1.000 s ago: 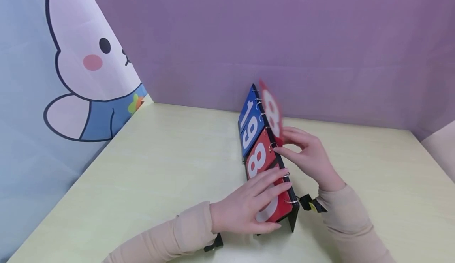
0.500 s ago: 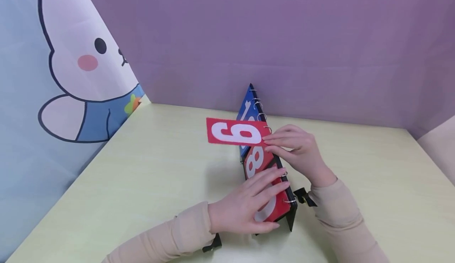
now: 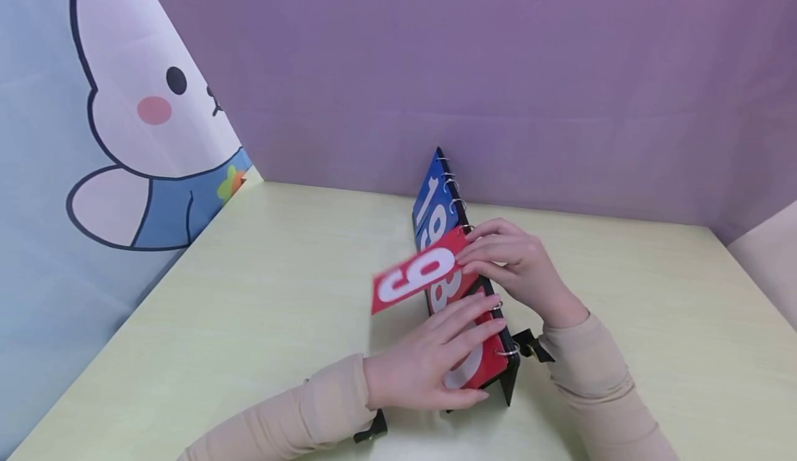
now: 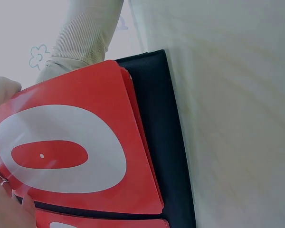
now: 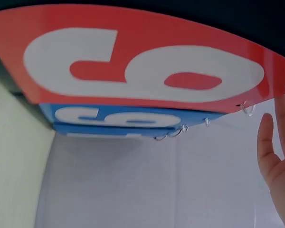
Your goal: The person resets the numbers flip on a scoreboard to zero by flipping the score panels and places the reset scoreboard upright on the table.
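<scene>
A black tabletop flip scoreboard (image 3: 509, 378) with ring-bound number cards stands tent-like on the table. My left hand (image 3: 429, 357) rests across its near end, over the red 0 card (image 4: 104, 137), fingers extended to the ringed top edge. At that edge, further along, my right hand (image 3: 510, 264) touches the ring end of a red 9 card (image 3: 417, 277). The 9 card slants out over a red 8 card (image 3: 443, 293), partly covering it. In the right wrist view, thumb and finger stand apart, and one fingertip is hidden behind the card. Blue cards (image 5: 118, 116) fill the far end.
The pale wooden table (image 3: 299, 260) extends to both sides of the scoreboard. A purple cloth backdrop (image 3: 498, 66) rises behind, and a light blue cloth with a cartoon rabbit (image 3: 131, 129) hangs at the left. Dark wrist straps (image 3: 532, 345) show by the sleeves.
A red card showing 8 stood raised behind the top edge; it has swung over to the front, showing 9, and drops lower. My right hand moved slightly left. The left hand stayed.
</scene>
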### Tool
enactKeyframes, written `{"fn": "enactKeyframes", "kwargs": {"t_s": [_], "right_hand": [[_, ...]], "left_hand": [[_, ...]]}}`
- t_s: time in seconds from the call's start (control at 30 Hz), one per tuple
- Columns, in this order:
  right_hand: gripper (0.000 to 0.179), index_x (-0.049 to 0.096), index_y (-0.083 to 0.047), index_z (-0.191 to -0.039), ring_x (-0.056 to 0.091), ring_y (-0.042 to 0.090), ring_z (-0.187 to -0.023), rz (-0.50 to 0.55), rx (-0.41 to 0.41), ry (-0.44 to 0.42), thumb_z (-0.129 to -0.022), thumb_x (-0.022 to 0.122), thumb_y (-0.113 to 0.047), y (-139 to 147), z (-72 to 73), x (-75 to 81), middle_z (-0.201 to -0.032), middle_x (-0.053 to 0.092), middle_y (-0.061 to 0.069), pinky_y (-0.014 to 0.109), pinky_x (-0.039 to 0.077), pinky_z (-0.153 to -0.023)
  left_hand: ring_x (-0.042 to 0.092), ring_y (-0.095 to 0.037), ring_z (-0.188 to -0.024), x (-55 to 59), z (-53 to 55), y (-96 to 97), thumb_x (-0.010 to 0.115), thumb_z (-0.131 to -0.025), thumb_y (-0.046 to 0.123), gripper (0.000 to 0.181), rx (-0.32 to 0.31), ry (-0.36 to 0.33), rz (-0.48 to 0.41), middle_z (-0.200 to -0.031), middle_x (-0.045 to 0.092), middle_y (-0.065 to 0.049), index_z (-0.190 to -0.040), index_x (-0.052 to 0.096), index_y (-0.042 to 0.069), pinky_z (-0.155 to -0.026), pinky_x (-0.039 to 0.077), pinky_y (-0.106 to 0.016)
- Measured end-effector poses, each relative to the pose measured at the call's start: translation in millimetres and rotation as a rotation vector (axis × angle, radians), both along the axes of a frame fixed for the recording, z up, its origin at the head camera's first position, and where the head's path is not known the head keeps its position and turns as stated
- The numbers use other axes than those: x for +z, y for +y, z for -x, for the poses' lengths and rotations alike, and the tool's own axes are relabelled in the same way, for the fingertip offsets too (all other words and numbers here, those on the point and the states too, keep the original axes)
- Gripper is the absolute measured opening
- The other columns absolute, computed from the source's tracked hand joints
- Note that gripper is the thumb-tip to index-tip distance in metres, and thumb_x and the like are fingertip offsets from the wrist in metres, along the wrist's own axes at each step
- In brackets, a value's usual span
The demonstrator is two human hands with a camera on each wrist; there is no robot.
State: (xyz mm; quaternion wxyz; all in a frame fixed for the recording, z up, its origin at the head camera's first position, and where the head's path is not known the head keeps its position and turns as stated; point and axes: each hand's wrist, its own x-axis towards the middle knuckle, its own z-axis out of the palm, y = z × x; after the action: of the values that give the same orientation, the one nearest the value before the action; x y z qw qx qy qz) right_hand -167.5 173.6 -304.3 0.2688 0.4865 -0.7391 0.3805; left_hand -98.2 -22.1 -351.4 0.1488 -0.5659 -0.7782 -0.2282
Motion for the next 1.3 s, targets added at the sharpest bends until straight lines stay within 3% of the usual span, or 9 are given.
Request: {"fn": "enactKeyframes", "kwargs": {"t_s": [0.17,0.3,0.43,0.53,0.7,0.8,0.9,1.07,1.3], "right_hand": [[0.013,0.075,-0.003,-0.089,0.058,0.018,-0.098,-0.053,-0.025,-0.08,-0.082,0.072,-0.013,0.9,-2.2,1.0,-0.087,0.072,0.007,0.012,0.046,-0.086],[0.021,0.074,-0.005,-0.092,0.055,0.018,-0.103,-0.13,-0.081,-0.17,-0.074,0.072,0.006,1.4,-5.3,2.8,-0.093,0.071,0.004,0.02,0.051,-0.083],[0.018,0.072,-0.006,-0.093,0.052,0.016,-0.108,-0.153,-0.096,-0.27,-0.082,0.065,0.005,2.0,-7.5,3.9,-0.1,0.068,0.005,0.026,0.052,-0.084],[0.017,0.071,-0.005,-0.096,0.052,0.011,-0.111,-0.08,-0.095,-0.357,-0.09,0.057,0.002,4.5,-9.0,2.6,-0.105,0.067,0.004,0.021,0.047,-0.091],[0.026,0.067,-0.002,-0.105,0.054,0.003,-0.109,0.114,-0.211,-0.641,-0.1,0.045,-0.015,19.7,-12.6,-4.4,-0.11,0.065,-0.007,0.017,0.04,-0.097],[0.032,0.066,-0.005,-0.109,0.056,0.002,-0.107,0.171,-0.264,-0.845,-0.101,0.044,-0.026,33.9,-11.5,-18.5,-0.112,0.065,-0.004,0.016,0.042,-0.095],[0.033,0.063,-0.003,-0.113,0.056,0.001,-0.108,0.192,-0.189,-1.021,-0.101,0.043,-0.026,47.7,-8.4,-37.7,-0.112,0.064,-0.004,0.015,0.045,-0.092],[0.035,0.054,-0.002,-0.121,0.056,0.003,-0.11,0.096,-0.004,-1.27,-0.103,0.036,-0.026,63.1,-5.3,-58.9,-0.113,0.059,-0.01,0.021,0.045,-0.095],[0.031,0.051,-0.011,-0.124,0.055,0.005,-0.109,0.045,0.128,-1.369,-0.102,0.036,-0.027,62.2,-3.8,-65.8,-0.115,0.056,-0.009,0.02,0.045,-0.094]], "left_hand": [[0.014,-0.025,-0.145,0.6,-0.3,-0.9,0.07,-0.082,0.038,0.085,0.0,-0.038,0.013,-0.155,0.017,-0.013,-0.146,0.024,0.007,-0.117,0.022,-0.032],[0.013,-0.024,-0.145,1.0,-1.0,-1.2,0.07,-0.082,0.038,0.085,0.003,-0.058,0.021,-0.155,0.016,-0.012,-0.147,0.024,0.008,-0.116,0.023,-0.033],[0.014,-0.026,-0.146,0.4,-0.6,-0.8,0.07,-0.082,0.037,0.084,-0.006,-0.035,0.001,-0.154,0.017,-0.014,-0.146,0.024,0.006,-0.117,0.02,-0.035],[0.015,-0.028,-0.145,-0.4,0.5,-0.3,0.071,-0.082,0.036,0.084,-0.021,-0.002,-0.03,-0.153,0.019,-0.015,-0.145,0.026,0.005,-0.118,0.019,-0.036],[0.017,-0.028,-0.145,-2.3,0.8,1.7,0.072,-0.081,0.036,0.084,-0.038,0.005,-0.047,-0.154,0.018,-0.014,-0.145,0.026,0.005,-0.118,0.018,-0.035],[0.017,-0.027,-0.145,-2.6,0.5,2.8,0.071,-0.081,0.036,0.084,-0.038,-0.001,-0.039,-0.154,0.018,-0.014,-0.145,0.026,0.005,-0.118,0.018,-0.034],[0.017,-0.027,-0.145,-2.4,0.6,2.9,0.072,-0.081,0.037,0.084,-0.033,0.009,-0.034,-0.154,0.019,-0.014,-0.144,0.027,0.005,-0.118,0.018,-0.034],[0.018,-0.027,-0.144,-2.2,1.2,2.2,0.072,-0.08,0.037,0.084,-0.031,0.02,-0.041,-0.153,0.02,-0.015,-0.144,0.028,0.004,-0.118,0.018,-0.034],[0.017,-0.027,-0.145,-1.5,1.1,0.4,0.071,-0.081,0.036,0.083,-0.023,0.006,-0.034,-0.154,0.019,-0.015,-0.144,0.027,0.004,-0.118,0.018,-0.034]]}}
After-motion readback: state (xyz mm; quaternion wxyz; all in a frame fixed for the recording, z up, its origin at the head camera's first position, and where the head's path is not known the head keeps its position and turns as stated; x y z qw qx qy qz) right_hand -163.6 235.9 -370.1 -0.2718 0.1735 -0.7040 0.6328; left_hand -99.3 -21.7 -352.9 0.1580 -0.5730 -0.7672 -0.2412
